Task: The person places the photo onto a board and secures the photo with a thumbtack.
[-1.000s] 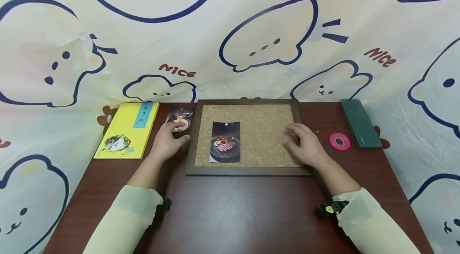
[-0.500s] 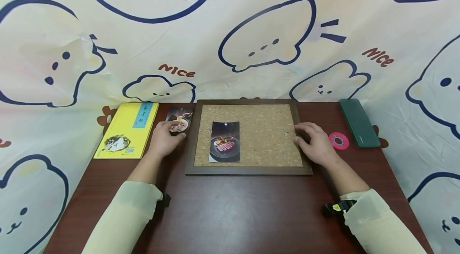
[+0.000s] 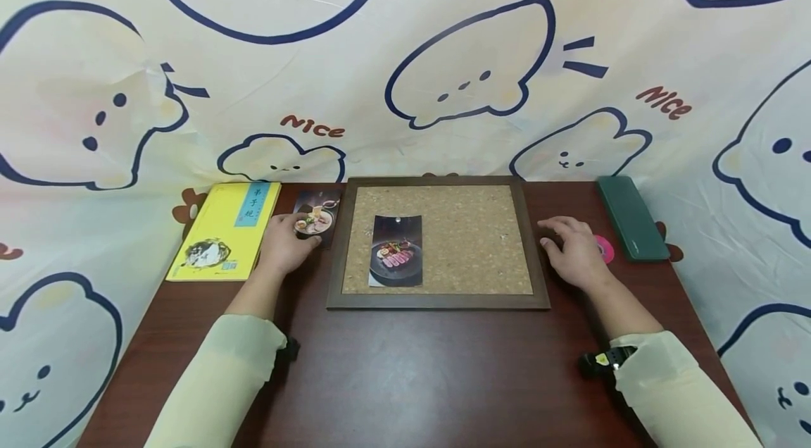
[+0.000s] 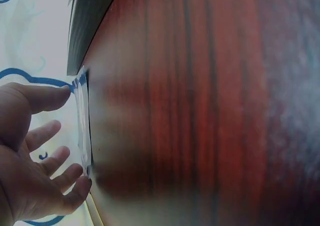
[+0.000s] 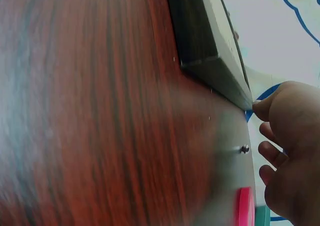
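Note:
A corkboard (image 3: pixel 475 244) in a brown wooden frame lies on the table, a food photo (image 3: pixel 396 251) pinned to its left half. To its left, my left hand (image 3: pixel 286 245) hovers at a second food photo (image 3: pixel 319 219), which shows a bowl. The thumb and fingers are spread and loosely bent; the left wrist view shows that photo (image 4: pixel 83 123) edge-on beside them. My right hand (image 3: pixel 575 254) is just right of the frame, fingers loosely bent and holding nothing. It partly covers a pink round case (image 3: pixel 606 249). A small pushpin (image 5: pixel 244 149) stands on the table near the right fingers.
A yellow book (image 3: pixel 224 233) lies at the back left, close beside the left hand. A dark green box (image 3: pixel 633 219) is at the back right. Patterned fabric (image 3: pixel 456 152) rises behind the table (image 3: pixel 431 370).
My right hand has moved right, from over the corkboard to beyond its frame, now overlapping the pink case. The left hand has shifted slightly left at the photo.

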`<state>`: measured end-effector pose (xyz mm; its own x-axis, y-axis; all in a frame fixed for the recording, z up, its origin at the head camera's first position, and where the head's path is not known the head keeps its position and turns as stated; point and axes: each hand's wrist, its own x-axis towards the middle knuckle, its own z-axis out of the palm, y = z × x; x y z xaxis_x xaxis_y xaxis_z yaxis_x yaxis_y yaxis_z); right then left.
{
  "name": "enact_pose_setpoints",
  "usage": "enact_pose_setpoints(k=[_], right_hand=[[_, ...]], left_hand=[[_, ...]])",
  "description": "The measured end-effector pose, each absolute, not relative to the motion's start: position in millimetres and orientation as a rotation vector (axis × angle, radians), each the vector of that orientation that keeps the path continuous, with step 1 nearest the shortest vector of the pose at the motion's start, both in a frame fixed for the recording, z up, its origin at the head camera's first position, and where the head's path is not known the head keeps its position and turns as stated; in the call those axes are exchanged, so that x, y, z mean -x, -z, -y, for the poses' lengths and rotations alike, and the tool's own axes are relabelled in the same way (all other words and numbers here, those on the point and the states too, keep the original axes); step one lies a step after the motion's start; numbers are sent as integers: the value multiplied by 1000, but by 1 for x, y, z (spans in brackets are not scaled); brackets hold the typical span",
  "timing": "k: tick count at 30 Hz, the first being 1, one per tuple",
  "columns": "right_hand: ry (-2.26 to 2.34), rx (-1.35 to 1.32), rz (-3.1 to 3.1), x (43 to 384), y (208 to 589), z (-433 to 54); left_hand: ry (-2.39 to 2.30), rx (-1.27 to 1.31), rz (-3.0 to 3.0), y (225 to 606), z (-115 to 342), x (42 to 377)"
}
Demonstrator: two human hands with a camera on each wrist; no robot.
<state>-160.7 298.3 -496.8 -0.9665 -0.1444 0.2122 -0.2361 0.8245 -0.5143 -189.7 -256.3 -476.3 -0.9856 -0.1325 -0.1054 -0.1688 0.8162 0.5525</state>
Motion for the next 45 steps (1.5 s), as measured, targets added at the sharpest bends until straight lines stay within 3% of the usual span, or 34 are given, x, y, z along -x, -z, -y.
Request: enact_pose_setpoints(k=[12,23,45], right_hand=[[-700,-148,2974,164,500,-312],[-645,-125,3031,173,496,-317],[-588,-81,3071,178,500,-314]], left_hand=[[-864,317,-2856,479,262,192],[-876,223,-2915,475,271,205],[-1129,332,-2901,478,279,193]])
